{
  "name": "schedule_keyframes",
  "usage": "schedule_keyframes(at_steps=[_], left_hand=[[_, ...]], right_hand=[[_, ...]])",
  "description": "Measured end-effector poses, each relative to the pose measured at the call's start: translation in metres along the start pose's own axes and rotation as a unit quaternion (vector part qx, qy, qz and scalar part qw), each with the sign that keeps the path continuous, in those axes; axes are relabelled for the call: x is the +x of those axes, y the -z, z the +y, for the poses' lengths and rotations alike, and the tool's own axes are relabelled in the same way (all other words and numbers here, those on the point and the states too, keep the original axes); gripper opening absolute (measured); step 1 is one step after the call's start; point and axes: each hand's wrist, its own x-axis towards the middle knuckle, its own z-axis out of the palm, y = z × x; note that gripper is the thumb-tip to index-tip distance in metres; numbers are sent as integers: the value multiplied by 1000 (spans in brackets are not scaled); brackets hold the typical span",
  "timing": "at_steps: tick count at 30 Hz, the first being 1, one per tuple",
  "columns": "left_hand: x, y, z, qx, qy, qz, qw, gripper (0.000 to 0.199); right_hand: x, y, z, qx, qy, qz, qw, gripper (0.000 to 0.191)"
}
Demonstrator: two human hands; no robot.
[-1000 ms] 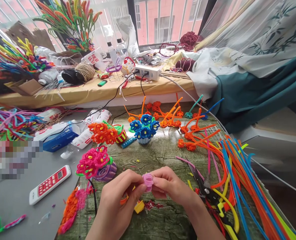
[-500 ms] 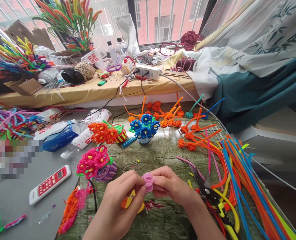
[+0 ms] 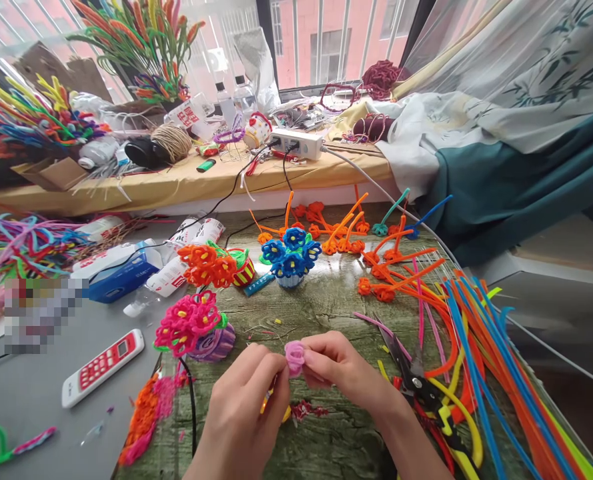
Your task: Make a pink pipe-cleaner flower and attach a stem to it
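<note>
Fuzzy pink loop (image 3: 295,358) held over table (image 3: 321,313), pinched by L hand (image 3: 249,393) and R hand (image 3: 339,367) tog.; est. light, soft, bendable, easily squashed, best taken at rim. Beyond, from where I stand: purple pot (image 3: 216,345) w/ pink flowers (image 3: 189,321), blue pot (image 3: 289,280) w/ blue flowers (image 3: 292,259), tilted striped pot (image 3: 245,269) w/ orange flowers (image 3: 202,265).

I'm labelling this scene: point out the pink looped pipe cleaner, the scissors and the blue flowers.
Pink looped pipe cleaner (image 3: 295,368), head view, lower front of coil.
Scissors (image 3: 417,383), head view, pivot.
Blue flowers (image 3: 291,264), head view, middle of cluster.
</note>
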Motion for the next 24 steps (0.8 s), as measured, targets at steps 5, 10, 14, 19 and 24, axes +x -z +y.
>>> schedule_keyframes(at_steps=[5,10,14,19,24], left_hand=[[-5,-10,6,179,-85,35,980,17],[-11,-16,7,286,-129,31,949,12],[-10,-3,9,138,-35,40,989,11],[0,13,3,-77,184,-25,980,22],[8,4,-6,-247,266,-117,924,33]], right_hand=[[0,-5,-4,-92,17,24,995,41],[0,-9,-8,-111,13,35,993,41],[-2,-5,-8,-102,8,45,994,39],[-3,3,-6,-94,11,31,995,36],[-3,2,-8,-136,8,20,991,41]])
